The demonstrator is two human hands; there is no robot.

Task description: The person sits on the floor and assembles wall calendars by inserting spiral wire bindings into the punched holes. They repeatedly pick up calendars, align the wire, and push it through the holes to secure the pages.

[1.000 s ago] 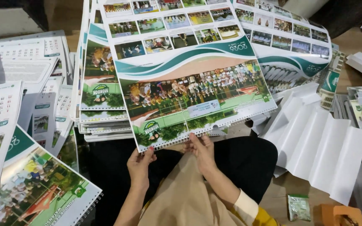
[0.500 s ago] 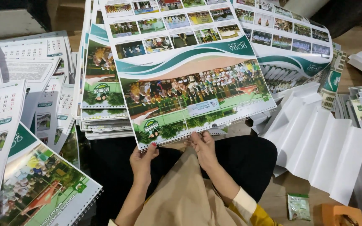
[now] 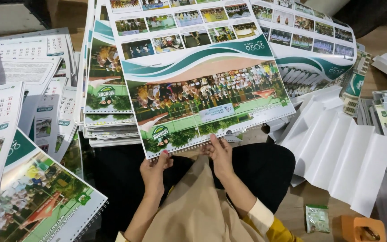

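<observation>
Calendar (image 3: pixel 202 80) is held at its near, wire-bound edge, over the person's lap, by 2 hands. Left hand (image 3: pixel 154 170) pinches the edge near its left corner, fingers closed on the sheet. Right hand (image 3: pixel 220 154) grips the same edge close to its middle, thumb on top, fingers closed on the sheet.

Progress, as judged from the layout: the wire binding already runs along the whole near edge, so binding of this calendar appears done; it is not yet laid on any pile. Bound copy (image 3: pixel 41 201) lies at lower left. Stack (image 3: pixel 108 98) of printed sheets lies just left of the held calendar, partly under it. More printed sheets (image 3: pixel 310 45) curl at upper right. Date pages (image 3: pixel 19 76) lie spread at far left.

Appearance: a large glossy sheet, seen upside down. Top face carries a group photo on a green field, green and white wave bands, and rows of small photos further away. It lies flat, far end resting over the stack.

White folded paper (image 3: pixel 341 152) lies at right, apart from both hands. Small green packet (image 3: pixel 317 218) and an orange object (image 3: pixel 363 228) lie on the floor at lower right
</observation>
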